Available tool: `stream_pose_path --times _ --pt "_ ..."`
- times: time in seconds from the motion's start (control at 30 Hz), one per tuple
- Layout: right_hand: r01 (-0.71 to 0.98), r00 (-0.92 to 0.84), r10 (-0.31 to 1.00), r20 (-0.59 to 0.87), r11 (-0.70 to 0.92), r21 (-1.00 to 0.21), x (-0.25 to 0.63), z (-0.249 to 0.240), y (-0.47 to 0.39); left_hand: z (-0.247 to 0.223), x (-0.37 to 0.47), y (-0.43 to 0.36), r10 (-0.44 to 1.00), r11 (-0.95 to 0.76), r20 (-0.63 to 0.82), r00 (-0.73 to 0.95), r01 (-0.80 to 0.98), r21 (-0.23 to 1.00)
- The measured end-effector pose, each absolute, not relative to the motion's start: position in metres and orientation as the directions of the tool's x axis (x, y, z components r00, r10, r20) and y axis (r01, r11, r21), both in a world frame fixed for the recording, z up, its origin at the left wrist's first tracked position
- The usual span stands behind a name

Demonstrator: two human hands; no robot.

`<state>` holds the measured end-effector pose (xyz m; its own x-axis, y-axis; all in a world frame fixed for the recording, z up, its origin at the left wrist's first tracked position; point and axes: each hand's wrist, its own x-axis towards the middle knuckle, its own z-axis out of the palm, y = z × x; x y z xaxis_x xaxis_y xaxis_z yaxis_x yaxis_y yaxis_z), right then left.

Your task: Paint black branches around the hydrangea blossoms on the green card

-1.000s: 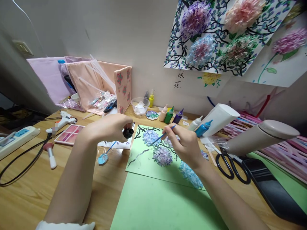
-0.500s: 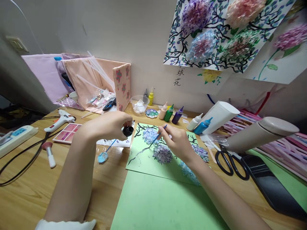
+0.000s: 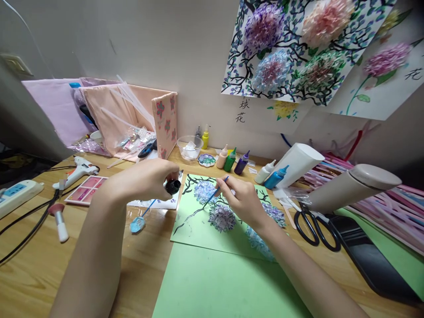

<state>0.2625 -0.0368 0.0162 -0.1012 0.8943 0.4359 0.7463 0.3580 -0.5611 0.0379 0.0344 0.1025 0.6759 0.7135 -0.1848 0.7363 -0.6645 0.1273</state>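
My left hand (image 3: 150, 179) is closed round a small black bottle (image 3: 172, 186), its open mouth tilted forward over the picture's left edge. In my right hand (image 3: 240, 196) is a thin blue brush (image 3: 214, 192), whose dark tip touches the green picture sheet (image 3: 198, 238) near a black painted branch (image 3: 188, 217). Fluffy flowers stand out on this sheet: a blue one (image 3: 204, 192), a purple one (image 3: 221, 217) and others partly under my right hand and forearm. A larger green sheet (image 3: 218, 282) lies beneath it.
Paint bottles (image 3: 229, 160), a clear bowl (image 3: 189, 148) and a palette (image 3: 206, 160) line the wall side. Scissors (image 3: 313, 227), a grey flask (image 3: 357, 187) and a black case (image 3: 371, 256) lie right. At left are a glue gun (image 3: 77, 171) and a power strip (image 3: 20, 196).
The head view has shifted slightly, so most things sit a little further left and lower. Both hands keep their holds, and the brush tip stays by the branch.
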Motion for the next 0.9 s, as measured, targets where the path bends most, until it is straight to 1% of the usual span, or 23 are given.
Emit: stream_pose_path --times 0.37,0.63,0.9 --pt "0.77 -0.141 0.908 0.395 0.351 -0.532 0.2624 0.0159 -0.0354 0.1024 0.0393 0.0353 0.695 -0.687 -0.171 0.698 0.715 0.127" --pt "0.79 -0.152 0.91 0.386 0.347 -0.506 0.266 0.0156 -0.0345 0.1038 0.0389 0.0353 0.701 -0.67 -0.216 0.68 0.731 0.127" --pt "0.806 -0.172 0.91 0.377 0.35 -0.478 0.2697 0.0162 -0.0318 0.101 0.0366 0.0377 0.699 -0.679 -0.188 0.69 0.723 0.126"
